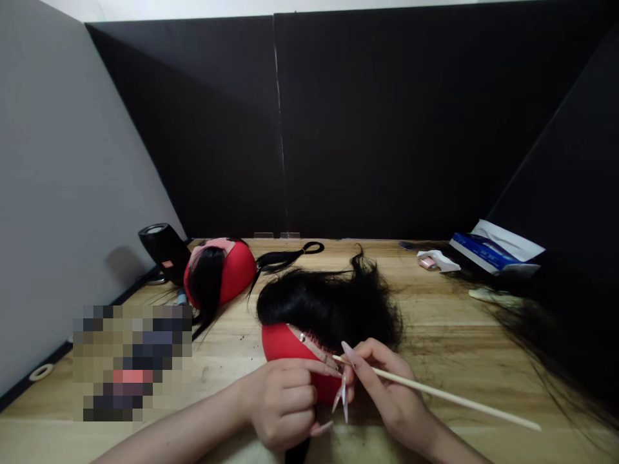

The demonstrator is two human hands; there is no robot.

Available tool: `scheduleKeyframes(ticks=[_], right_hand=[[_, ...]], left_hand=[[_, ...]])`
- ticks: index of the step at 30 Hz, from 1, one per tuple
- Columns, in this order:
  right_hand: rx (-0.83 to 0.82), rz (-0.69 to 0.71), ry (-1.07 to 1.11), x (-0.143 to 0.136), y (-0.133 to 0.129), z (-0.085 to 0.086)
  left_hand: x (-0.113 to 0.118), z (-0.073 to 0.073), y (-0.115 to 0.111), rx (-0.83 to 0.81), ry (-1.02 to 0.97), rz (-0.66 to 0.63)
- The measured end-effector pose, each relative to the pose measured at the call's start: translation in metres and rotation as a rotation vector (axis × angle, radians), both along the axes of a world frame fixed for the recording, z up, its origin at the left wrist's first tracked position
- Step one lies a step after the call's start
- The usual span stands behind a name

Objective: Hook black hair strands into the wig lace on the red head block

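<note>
A red head form (278,347) lies before me, with a long black wig (329,303) draped over it. A pale band (316,348) with a small white pin head runs along the wig's edge. My right hand (394,393) pinches a thin pale wooden stick (459,403), its tip against this band. My left hand (285,399) lies on the form's near side. Its index finger stretches along the band to the stick's tip, while the other fingers curl in. Whatever the left fingers hold, if anything, is hidden.
Behind left, a second red head form (239,274) carries black hair beside a black cylindrical speaker (164,254). A tied black hair bundle (285,258) lies behind the wig. Right: a blue tissue pack (488,252), crumpled white tissue (442,260) and loose hair (546,341). A tape roll (41,372) lies left.
</note>
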State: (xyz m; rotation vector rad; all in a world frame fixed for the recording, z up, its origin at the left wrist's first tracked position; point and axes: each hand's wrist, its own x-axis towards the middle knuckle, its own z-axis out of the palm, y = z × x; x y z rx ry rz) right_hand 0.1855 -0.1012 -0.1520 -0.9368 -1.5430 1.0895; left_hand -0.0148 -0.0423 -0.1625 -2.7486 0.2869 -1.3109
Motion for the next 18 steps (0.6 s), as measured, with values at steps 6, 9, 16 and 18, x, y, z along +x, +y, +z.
scheduleKeyframes(ticks=[6, 9, 16, 18], right_hand=[[-0.144, 0.048, 0.18, -0.001, 0.003, 0.003], [-0.222, 0.069, 0.286, -0.001, 0.005, -0.001], [-0.342, 0.086, 0.452, -0.001, 0.01, -0.006], [-0.326, 0.082, 0.427, -0.001, 0.011, -0.005]], left_hand=[[0.0, 0.0, -0.001, 0.013, -0.012, 0.001], [0.0, 0.0, -0.001, 0.006, -0.001, -0.001], [0.001, -0.001, 0.001, 0.007, -0.014, 0.008], [0.001, -0.002, 0.002, 0.005, -0.013, 0.007]])
